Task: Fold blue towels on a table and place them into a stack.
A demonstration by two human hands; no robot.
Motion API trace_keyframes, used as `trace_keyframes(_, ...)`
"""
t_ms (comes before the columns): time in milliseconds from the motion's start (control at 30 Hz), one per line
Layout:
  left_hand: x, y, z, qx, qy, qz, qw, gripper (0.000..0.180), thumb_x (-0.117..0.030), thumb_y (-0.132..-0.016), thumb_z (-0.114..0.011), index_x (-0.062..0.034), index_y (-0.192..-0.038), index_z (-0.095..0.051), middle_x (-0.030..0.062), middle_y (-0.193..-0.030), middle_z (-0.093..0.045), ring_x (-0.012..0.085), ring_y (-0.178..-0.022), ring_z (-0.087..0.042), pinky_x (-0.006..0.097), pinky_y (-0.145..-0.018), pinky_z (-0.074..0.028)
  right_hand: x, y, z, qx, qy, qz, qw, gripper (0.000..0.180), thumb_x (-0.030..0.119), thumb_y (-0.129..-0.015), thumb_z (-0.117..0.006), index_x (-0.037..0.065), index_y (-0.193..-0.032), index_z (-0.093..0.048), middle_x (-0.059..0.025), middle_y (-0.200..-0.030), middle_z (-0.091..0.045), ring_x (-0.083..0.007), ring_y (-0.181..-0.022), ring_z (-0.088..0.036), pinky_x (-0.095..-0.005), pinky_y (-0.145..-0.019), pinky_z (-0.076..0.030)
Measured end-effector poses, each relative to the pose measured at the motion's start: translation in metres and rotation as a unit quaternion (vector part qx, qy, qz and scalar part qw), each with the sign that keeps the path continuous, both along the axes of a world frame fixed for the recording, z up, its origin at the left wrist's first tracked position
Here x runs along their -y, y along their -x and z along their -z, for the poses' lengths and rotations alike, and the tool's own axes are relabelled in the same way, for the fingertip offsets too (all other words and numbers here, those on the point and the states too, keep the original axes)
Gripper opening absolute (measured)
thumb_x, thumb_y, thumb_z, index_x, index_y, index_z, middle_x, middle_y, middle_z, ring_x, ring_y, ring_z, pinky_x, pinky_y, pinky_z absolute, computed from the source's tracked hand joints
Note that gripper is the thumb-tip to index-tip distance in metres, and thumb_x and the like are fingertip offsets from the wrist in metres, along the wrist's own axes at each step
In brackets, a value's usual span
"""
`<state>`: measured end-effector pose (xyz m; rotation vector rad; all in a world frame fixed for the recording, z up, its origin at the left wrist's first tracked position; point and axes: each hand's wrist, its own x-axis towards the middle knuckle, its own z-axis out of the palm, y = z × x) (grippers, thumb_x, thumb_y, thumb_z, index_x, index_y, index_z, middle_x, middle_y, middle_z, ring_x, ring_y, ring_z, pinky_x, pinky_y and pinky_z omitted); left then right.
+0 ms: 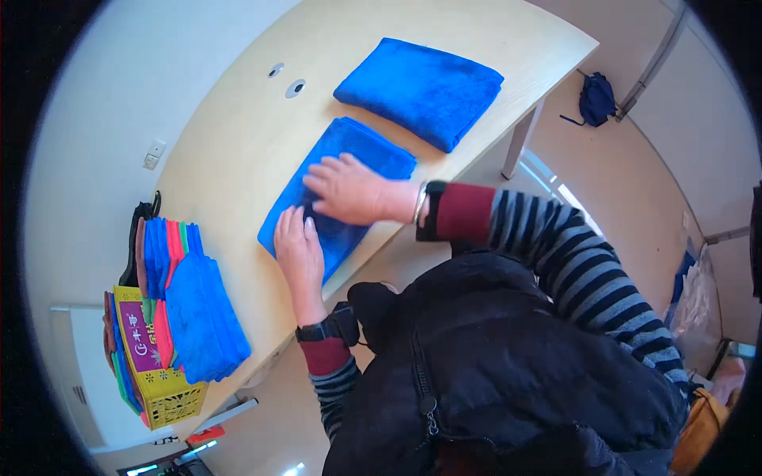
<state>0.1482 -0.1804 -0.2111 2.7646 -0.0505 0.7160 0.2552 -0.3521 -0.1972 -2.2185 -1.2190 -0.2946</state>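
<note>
A folded blue towel [361, 151] lies on the pale wooden table [230, 151], close to its front edge. My left hand [300, 252] rests on the near left part of that towel, palm down with the fingers stretched out. Across the towel's middle lies my right hand [353, 190], flat, its fingers pointing left. Neither hand grips anything that shows. Another folded blue towel [421, 87] sits farther back to the right, apart from both hands.
At the table's left end stands a yellow plastic basket [178, 403] with several coloured cloths [202, 309] hanging over its side. Two round cable-hole covers [295, 88] are set in the tabletop near the wall. A dark blue bag [597, 99] lies on the floor beyond the right edge.
</note>
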Motion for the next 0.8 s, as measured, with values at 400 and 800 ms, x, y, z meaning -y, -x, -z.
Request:
trace_keyframes(400,0.003,0.021,0.010,-0.178,-0.103,-0.146,0.968,0.068,-0.049,-0.106,-0.046,-0.0121,-0.162,-0.031,0.0197,-0.169,-0.023,0.0375,-0.156,-0.019,0.056,-0.125,-0.017,0.003,-0.044,0.038,0.109,0.068,0.084,0.988,0.055,0.040,-0.103,-0.049,0.008,-0.148,-0.051,-0.0148,-0.155,-0.048,-0.0331,-0.144,-0.042,-0.0515,-0.117,-0.033)
trace_keyframes(800,-0.016,0.049,0.000,-0.160,-0.042,-0.220,0.961,0.070,-0.049,-0.104,-0.049,-0.0050,-0.157,-0.040,0.0213,-0.165,-0.031,0.0397,-0.153,-0.026,0.059,-0.122,-0.021,0.028,-0.060,-0.006,-0.029,0.238,0.180,0.954,0.053,0.038,-0.102,-0.052,0.006,-0.144,-0.050,-0.0136,-0.148,-0.053,-0.0327,-0.135,-0.050,-0.0493,-0.108,-0.042)
